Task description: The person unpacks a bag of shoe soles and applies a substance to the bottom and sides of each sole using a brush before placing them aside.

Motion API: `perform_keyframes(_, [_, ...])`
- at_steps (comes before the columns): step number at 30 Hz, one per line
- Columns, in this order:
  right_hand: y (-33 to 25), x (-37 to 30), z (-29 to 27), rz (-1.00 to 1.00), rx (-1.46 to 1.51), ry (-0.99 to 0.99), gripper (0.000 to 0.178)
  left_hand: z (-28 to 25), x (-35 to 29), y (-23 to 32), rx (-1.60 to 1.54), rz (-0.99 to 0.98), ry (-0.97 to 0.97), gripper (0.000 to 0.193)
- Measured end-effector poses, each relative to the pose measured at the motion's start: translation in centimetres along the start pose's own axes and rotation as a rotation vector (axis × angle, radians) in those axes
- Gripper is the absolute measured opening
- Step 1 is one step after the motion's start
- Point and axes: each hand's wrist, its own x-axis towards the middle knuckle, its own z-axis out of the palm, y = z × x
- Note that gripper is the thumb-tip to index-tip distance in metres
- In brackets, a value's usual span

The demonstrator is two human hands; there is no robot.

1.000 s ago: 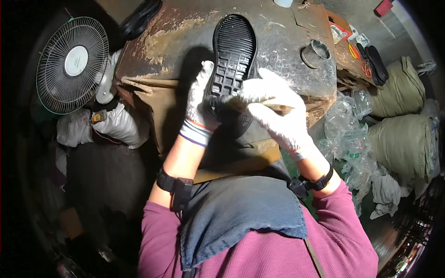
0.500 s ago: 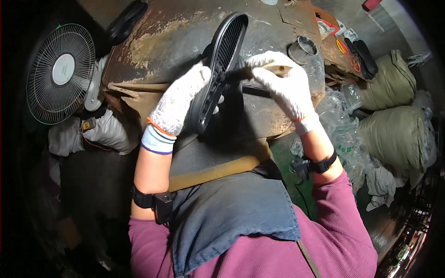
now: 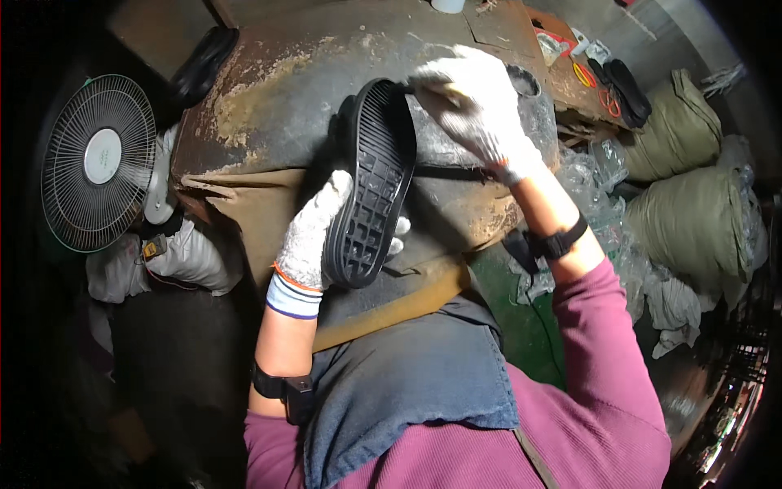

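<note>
Since the earlier frame: sole turned from edge-on to tread-up, its far end lower in view; right hand shifted from beside mid-sole to the far end. Black shoe sole [image 3: 376,183] held ahead of the torso, across the near edge of the worktable [image 3: 285,122]. Long axis runs away from the body, far end leaning slightly right. Left hand [image 3: 309,232] wrapped round the near half, thumb on left rim, fingertips showing past the right. Right hand [image 3: 474,106] just beyond the far end's right side, fingers curled closed on a pale handle [image 3: 453,99], mostly hidden; contact with sole unclear. Left hand nearer.
</note>
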Motion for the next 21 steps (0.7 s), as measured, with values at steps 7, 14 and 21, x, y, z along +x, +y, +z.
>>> perform_keyframes(7, [-1.0, 1.5, 2.9, -0.141, 0.026, -0.043, 0.016, 1.0, 1.0, 0.0, -0.358, -0.001, -0.299, 0.077])
perform_keyframes(14, [-1.6, -4.0, 4.6, 0.511, 0.395, 0.202, 0.018, -0.4, 0.5, -0.1, -0.302, 0.05, -0.252, 0.077])
perform_keyframes(21, [-7.3, -3.1, 3.8, 0.218, 0.365, 0.032, 0.019, -2.0, -0.1, 0.1, -0.285, 0.05, -0.271, 0.078])
